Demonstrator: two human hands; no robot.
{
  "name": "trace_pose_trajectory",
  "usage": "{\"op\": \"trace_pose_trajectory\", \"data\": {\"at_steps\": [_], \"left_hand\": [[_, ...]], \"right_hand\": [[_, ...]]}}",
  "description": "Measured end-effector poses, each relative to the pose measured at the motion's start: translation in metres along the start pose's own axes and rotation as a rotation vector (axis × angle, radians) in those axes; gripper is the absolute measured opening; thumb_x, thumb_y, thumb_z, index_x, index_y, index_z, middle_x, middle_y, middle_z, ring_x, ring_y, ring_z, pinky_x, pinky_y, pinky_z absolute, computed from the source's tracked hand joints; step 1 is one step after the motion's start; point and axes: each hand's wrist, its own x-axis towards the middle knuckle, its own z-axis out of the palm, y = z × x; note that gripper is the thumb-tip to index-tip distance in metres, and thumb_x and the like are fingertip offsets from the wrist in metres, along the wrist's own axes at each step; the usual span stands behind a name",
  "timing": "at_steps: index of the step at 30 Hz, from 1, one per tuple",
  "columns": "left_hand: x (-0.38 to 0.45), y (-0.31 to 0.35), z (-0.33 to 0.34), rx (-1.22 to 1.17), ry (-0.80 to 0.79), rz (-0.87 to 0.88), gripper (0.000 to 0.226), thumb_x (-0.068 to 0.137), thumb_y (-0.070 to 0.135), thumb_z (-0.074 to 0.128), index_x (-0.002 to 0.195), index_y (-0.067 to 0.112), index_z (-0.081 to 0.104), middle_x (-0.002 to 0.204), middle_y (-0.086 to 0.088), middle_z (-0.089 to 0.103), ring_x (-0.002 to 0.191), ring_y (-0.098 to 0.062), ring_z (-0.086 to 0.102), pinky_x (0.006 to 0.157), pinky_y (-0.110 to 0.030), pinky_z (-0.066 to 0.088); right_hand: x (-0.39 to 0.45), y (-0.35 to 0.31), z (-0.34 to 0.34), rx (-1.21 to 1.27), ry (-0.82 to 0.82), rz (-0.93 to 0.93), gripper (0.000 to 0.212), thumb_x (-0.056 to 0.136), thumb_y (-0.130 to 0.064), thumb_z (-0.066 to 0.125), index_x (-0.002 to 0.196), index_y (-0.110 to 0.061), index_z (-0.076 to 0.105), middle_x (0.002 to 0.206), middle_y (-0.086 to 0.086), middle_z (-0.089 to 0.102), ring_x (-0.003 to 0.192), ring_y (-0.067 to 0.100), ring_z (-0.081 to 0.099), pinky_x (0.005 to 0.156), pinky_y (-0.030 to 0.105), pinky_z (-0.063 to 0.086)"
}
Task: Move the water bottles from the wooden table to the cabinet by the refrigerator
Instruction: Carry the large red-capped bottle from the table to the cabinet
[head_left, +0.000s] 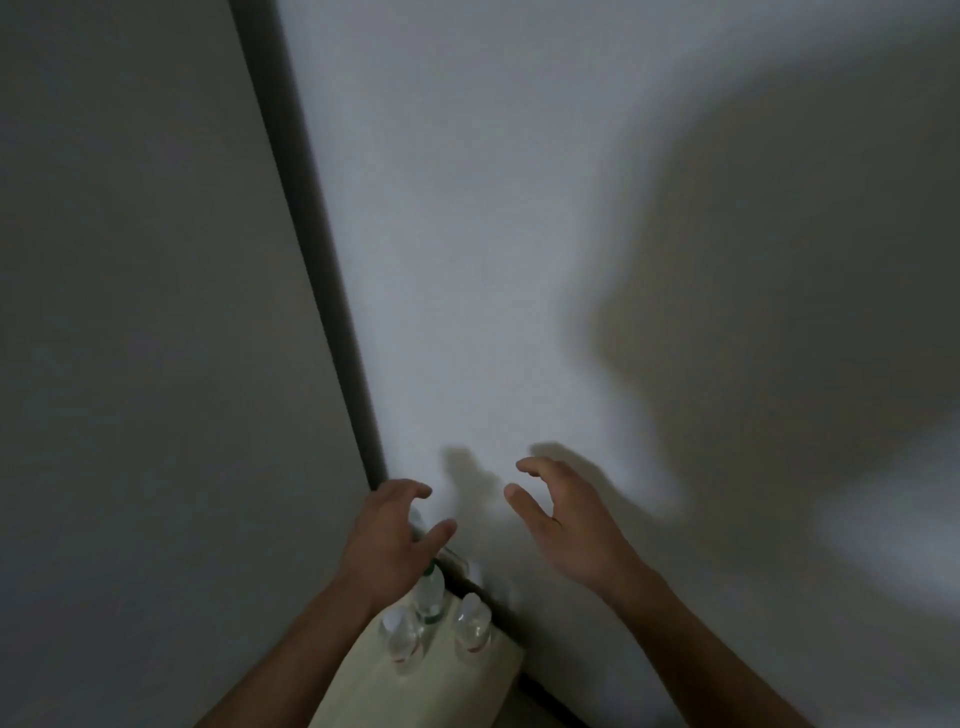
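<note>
Several clear water bottles stand on the pale cabinet top (374, 691) near the bottom of the view: one with a white cap (397, 636), one with a green cap (429, 595) and one on the right (471, 623). Further bottles lie partly hidden under my left hand (395, 535), which hovers just above them with fingers spread and nothing in it. My right hand (561, 519) is raised to the right, apart from the bottles, fingers curled and spread, holding nothing.
A grey flat panel (145, 312), likely the refrigerator side, fills the left. A dark gap (322, 291) separates it from the white wall (467, 234). My own shadow falls on the wall at right. The scene is dim.
</note>
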Motion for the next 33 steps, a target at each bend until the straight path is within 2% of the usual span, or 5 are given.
{"op": "trace_pose_trajectory", "data": {"at_steps": [5,9,14,22,33], "left_hand": [[0.005,0.014,0.009,-0.154,-0.098,0.160,0.047,0.087,0.051,0.068,0.126,0.026,0.059,0.130,0.008,0.055,0.119,-0.008,0.049,0.099,-0.022,0.040],[-0.002,0.018,0.019,-0.197,-0.218,0.338,0.049,0.088,0.048,0.069,0.126,0.019,0.059,0.128,0.004,0.057,0.121,-0.014,0.050,0.102,-0.026,0.040],[-0.020,0.033,0.029,-0.277,-0.395,0.555,0.043,0.082,0.038,0.078,0.116,0.014,0.065,0.121,-0.002,0.060,0.116,-0.021,0.056,0.099,-0.028,0.043],[-0.099,0.094,0.034,-0.319,-0.600,0.820,0.067,0.076,0.072,0.059,0.127,0.028,0.054,0.131,0.012,0.049,0.122,-0.009,0.047,0.095,-0.020,0.034],[-0.238,0.183,0.037,-0.208,-0.769,1.163,0.064,0.078,0.070,0.061,0.128,0.032,0.049,0.125,0.014,0.047,0.109,-0.005,0.045,0.086,-0.025,0.044]], "right_hand": [[-0.039,-0.009,-0.013,-0.128,0.140,0.115,0.051,0.096,-0.055,0.046,0.137,-0.025,0.051,0.139,-0.005,0.054,0.124,0.008,0.049,0.104,0.026,0.039],[-0.090,-0.028,-0.014,-0.196,0.301,0.271,0.064,0.088,-0.066,0.038,0.136,-0.026,0.052,0.137,-0.008,0.055,0.106,0.001,0.051,0.089,0.016,0.037],[-0.178,-0.054,-0.009,-0.185,0.521,0.503,0.049,0.095,-0.054,0.049,0.134,-0.025,0.054,0.133,-0.009,0.056,0.115,0.004,0.051,0.095,0.021,0.040],[-0.310,-0.106,-0.017,-0.340,0.667,0.761,0.048,0.097,-0.053,0.047,0.134,-0.024,0.053,0.130,-0.006,0.056,0.113,0.008,0.056,0.095,0.022,0.041],[-0.509,-0.147,-0.002,-0.370,0.835,1.053,0.054,0.095,-0.056,0.049,0.141,-0.028,0.044,0.139,0.001,0.049,0.123,0.019,0.050,0.103,0.036,0.043]]}}
